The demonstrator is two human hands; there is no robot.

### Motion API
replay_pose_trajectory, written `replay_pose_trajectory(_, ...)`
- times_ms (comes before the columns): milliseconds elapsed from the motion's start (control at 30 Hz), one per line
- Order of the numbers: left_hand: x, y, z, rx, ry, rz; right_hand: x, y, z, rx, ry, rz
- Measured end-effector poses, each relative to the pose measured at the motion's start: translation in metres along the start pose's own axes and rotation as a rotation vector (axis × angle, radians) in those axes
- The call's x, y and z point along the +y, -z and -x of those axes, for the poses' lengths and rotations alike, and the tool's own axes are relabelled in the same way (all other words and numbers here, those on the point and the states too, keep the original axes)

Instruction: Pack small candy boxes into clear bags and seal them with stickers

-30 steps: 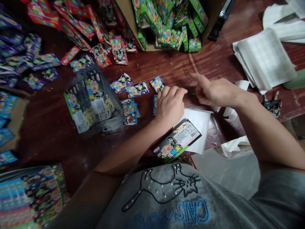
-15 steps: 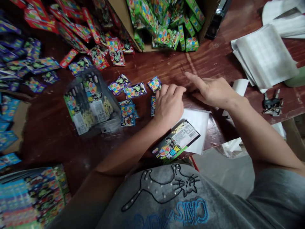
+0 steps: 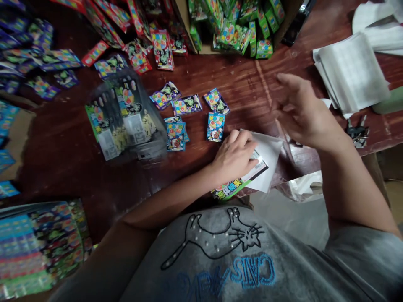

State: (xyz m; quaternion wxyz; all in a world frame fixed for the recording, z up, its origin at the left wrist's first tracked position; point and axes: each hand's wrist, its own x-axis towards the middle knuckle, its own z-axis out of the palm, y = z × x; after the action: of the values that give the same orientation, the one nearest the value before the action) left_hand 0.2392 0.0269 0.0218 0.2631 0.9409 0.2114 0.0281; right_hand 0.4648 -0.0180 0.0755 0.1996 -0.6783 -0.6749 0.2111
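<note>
My left hand [image 3: 236, 155] lies over a black and green printed card [image 3: 231, 188], its fingers curled in and covering the card's upper part. Under the card is a whitish translucent sheet or bag [image 3: 267, 147]; which one I cannot tell. My right hand [image 3: 299, 111] is held above the table to the right, fingers apart and slightly blurred, holding nothing. Beyond my left hand lie a blue candy packet [image 3: 215, 126] and a purple candy packet [image 3: 216, 101]. Further left are two more purple packets [image 3: 187, 104] and a small stack of blue packets [image 3: 176, 136].
Clear bags with printed cards [image 3: 126, 119] lie left. Red packets [image 3: 162, 49] and purple packets [image 3: 40, 86] are heaped behind. A cardboard box [image 3: 185, 25] holds green packets. Stacked white sheets [image 3: 352, 73] and keys [image 3: 357, 132] are at right. Printed sheets [image 3: 25, 251] are at lower left.
My left hand has moved back from the purple and blue packets onto the printed card, uncovering them. My right hand has moved right, away from the packets. The view has shifted slightly.
</note>
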Motion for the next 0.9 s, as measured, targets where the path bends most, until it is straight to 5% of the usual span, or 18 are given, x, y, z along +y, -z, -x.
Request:
replay_pose_trajectory(133, -0.008, 0.016, 0.025, 0.004, 0.013, 0.176, -0.031, 0.008, 0.035, -0.077, -0.029, -0.250)
replay_pose_trajectory(267, -0.028, 0.038, 0.070, 0.017, 0.090, 0.632, -0.058, -0.012, 0.053, -0.176, -0.024, -0.388)
replay_pose_trajectory(433, -0.044, 0.044, 0.113, 0.156, 0.241, 0.824, -0.088, -0.057, 0.032, -0.308, 0.104, -0.527)
replay_pose_trajectory(600, -0.050, 0.045, 0.139, 0.259, 0.286, 0.827, -0.111, -0.084, 0.006, -0.384, 0.163, -0.343)
replay_pose_trajectory(733, -0.057, 0.047, 0.162, 0.321, 0.276, 0.880, -0.131, -0.091, 0.004, -0.302, 0.223, -0.115)
replay_pose_trajectory(900, -0.069, 0.041, 0.186, 0.394, 0.172, 0.956, -0.149, -0.121, 0.010, 0.002, 0.449, -0.069)
